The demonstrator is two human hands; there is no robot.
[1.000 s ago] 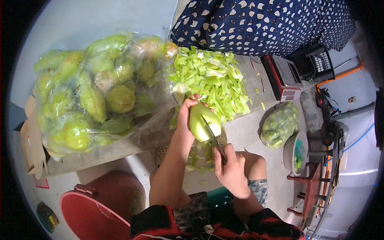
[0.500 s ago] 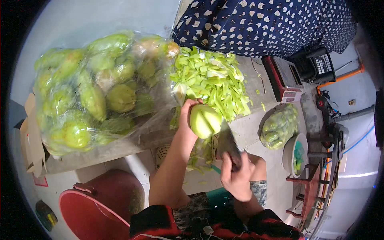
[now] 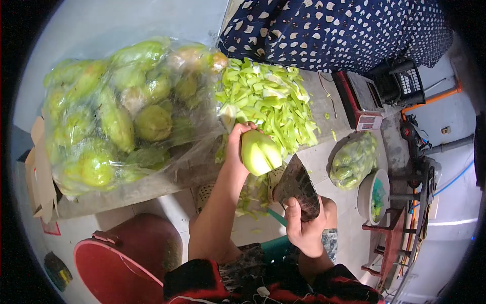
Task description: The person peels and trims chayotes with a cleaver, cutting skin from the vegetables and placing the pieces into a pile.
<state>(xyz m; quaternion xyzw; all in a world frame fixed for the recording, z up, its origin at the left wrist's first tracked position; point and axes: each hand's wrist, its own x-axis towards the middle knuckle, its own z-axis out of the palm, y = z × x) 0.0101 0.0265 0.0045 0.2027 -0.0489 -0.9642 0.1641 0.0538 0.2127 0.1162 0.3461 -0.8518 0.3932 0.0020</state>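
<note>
My left hand (image 3: 240,147) is wrapped around a pale green chayote (image 3: 260,153) with a deep crease in its end. A little to the right, my right hand (image 3: 306,226) grips a broad, dark-bladed knife (image 3: 298,190), its pointed tip upward and its flat face showing. The blade is apart from the chayote, and its handle is mostly hidden in my fingers. Just beyond my left hand lies a heap of cut green pieces (image 3: 268,101) on the concrete ledge (image 3: 326,109).
A large clear plastic bag of green fruit (image 3: 131,111) lies to the left. On the right are a red scale (image 3: 354,96), a smaller filled bag (image 3: 354,159) and a white bucket (image 3: 367,202). A red bucket (image 3: 116,263) stands below left. Patterned dark blue cloth (image 3: 329,33) hangs behind.
The knife has turned from edge-on beside the chayote to showing its broad flat face, and has moved slightly right, away from it. My left hand and the chayote have barely shifted.
</note>
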